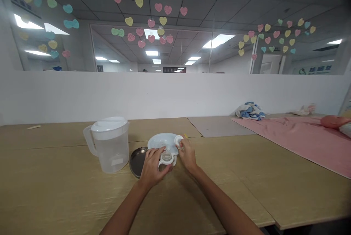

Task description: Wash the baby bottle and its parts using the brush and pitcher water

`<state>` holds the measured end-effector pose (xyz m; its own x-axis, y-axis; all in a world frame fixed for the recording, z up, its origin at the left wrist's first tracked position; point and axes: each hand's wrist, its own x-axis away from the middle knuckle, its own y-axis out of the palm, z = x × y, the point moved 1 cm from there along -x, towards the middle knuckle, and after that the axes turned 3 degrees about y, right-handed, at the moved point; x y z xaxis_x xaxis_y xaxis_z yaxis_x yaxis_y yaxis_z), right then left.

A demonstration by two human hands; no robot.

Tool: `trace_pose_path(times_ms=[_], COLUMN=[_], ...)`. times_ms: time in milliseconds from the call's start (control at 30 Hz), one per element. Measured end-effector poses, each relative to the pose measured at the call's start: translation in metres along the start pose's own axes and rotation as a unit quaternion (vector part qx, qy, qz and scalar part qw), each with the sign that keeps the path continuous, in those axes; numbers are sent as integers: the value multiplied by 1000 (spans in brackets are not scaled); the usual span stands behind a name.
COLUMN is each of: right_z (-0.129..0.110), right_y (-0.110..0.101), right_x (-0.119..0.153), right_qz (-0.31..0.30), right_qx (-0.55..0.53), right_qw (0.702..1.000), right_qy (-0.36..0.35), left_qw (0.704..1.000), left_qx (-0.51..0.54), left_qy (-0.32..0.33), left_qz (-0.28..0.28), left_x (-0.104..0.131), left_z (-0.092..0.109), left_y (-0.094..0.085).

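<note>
My left hand (153,165) is closed around a small clear bottle (166,156) fitted with a white handled collar. The bottle's round mouth faces me. Close on its right, my right hand (188,154) pinches a white ring-shaped cap (178,140) with a clear part at it, apart from the bottle. Both pieces are over the near side of a pale blue-white bowl (156,139). Beside my left hand lies a dark round metal tray (136,162), partly covered by that hand. Fingers hide much of the bottle and cap.
A lidded clear plastic pitcher (113,149) stands left of the tray. A pink cloth (301,136) covers the table's right side, with a crumpled blue-and-white cloth (250,111) by the wall. The wooden table (233,187) ends at its front edge lower right.
</note>
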<state>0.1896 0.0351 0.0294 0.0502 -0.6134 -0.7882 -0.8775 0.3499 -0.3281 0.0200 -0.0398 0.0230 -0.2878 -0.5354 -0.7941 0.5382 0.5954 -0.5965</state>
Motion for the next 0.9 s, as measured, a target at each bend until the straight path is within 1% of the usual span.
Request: trace_pose_path(times_ms=[100, 133, 167, 200, 233, 300, 333, 367, 433, 567, 700, 833, 900], right_z=[1, 2, 2, 3, 3, 5, 5, 6, 7, 6, 8, 13, 15], right_y=[0, 1, 1, 1, 1, 1, 1, 1, 2, 3, 6, 10, 11], right_x=[1, 2, 2, 3, 3, 4, 4, 4, 5, 6, 7, 8, 10], right_qz=[-4, -1, 1, 3, 3, 3, 3, 5, 8, 12, 15, 11, 12], right_qx=[24, 36, 49, 63, 76, 98, 106, 112, 123, 139, 151, 160, 164], right_qw=[1000, 999, 999, 998, 997, 995, 994, 993, 990, 987, 985, 981, 980], right_qy=[-4, -5, -6, -9, -11, -21, -29, -39, -63, -83, -82, -108, -110], left_qw=[1000, 999, 998, 996, 989, 964, 948, 933, 913, 891, 867, 839, 824], left_qx=[12, 7, -7, -29, -56, -112, -137, -163, -211, -265, -254, -214, -198], left_qy=[22, 28, 24, 10, -15, -87, -124, -157, -194, -227, -289, -376, -408], left_qz=[7, 22, 50, 89, 136, 227, 260, 280, 291, 289, 315, 331, 341], left_x=[1, 2, 3, 4, 4, 5, 6, 7, 8, 14, 21, 27, 30], left_z=[-1, -3, -5, -8, -13, -25, -31, -38, -50, -68, -76, -82, -86], left_y=[-3, -5, -7, -10, -13, -20, -24, -27, -34, -42, -45, -46, -47])
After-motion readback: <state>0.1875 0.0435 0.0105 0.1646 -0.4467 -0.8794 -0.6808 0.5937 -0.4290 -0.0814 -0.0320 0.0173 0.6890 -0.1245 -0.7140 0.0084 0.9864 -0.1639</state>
